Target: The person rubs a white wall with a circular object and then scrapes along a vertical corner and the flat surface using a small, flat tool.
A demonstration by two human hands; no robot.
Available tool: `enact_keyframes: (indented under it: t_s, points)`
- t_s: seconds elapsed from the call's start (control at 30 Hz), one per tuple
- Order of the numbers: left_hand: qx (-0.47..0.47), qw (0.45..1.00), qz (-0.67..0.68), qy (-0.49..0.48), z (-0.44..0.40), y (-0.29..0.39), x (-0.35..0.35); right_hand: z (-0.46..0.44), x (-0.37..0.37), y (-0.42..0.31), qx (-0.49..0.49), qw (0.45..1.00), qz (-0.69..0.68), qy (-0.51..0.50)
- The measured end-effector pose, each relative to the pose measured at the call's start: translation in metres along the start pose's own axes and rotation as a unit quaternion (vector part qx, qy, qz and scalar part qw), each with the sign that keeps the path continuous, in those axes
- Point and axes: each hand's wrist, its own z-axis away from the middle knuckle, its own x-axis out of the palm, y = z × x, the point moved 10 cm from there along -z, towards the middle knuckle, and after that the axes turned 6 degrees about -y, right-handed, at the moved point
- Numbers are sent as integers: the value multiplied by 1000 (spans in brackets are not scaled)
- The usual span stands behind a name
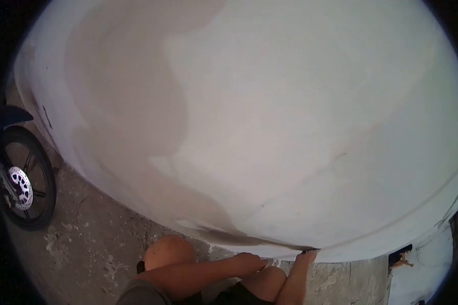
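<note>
My right hand (307, 255) is at the foot of a white wall (290, 127), its fingers pinched around something small and dark that touches the wall surface. What it is I cannot make out. A dark streak (254, 240) runs leftward from there along the wall's lower part. My left arm crosses in front of my bent left knee (170, 250). The left hand (249, 263) rests low beside my right knee (267, 280) with its fingers curled, and its palm is hidden.
A motorcycle's front wheel (25, 178) with a brake disc stands at the left. Stained concrete floor (86, 223) runs along the wall base. At the lower right, a dark object with a tan piece (402, 260) lies by a pale slab (430, 267). Beige patches (127, 86) mark the wall.
</note>
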Motion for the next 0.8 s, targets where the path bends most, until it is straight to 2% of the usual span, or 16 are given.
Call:
enact_keyframes:
  t_s: [0.1,0.17,0.43,0.47,0.5,0.53,0.57,0.6,0.67,0.73,0.77,0.8]
  points:
    - [4,1000,5,2,-10,-10,4,-5,2,-4,11,1000,-5,-1]
    - [-26,999,12,-13,-16,-18,9,-9,7,-10,14,1000,-13,-8]
    - [-92,988,60,-110,-38,-30,38,-1,5,-29,27,999,-39,24]
    - [-84,992,66,-63,-41,-33,34,10,7,-37,36,998,-34,29]
    - [-74,994,75,-21,-42,-34,31,-20,0,-19,8,998,-68,-12]
    - [-87,992,86,-24,-44,-39,34,7,10,-37,51,998,-25,10]
    - [-97,989,112,-17,-44,-41,33,-27,-14,-12,17,1000,16,3]
    - [-103,985,138,-16,-45,-40,33,-37,-27,3,58,996,44,58]
    - [-108,989,101,-18,-50,-34,30,-104,-71,59,-11,999,-5,41]
    - [-60,995,74,-24,-56,-43,42,-58,-54,22,35,988,79,124]
    - [-44,995,74,-56,-61,-42,52,-46,-47,3,-6,990,66,124]
    - [-69,992,92,-60,-61,-47,53,-56,-52,18,16,989,108,100]
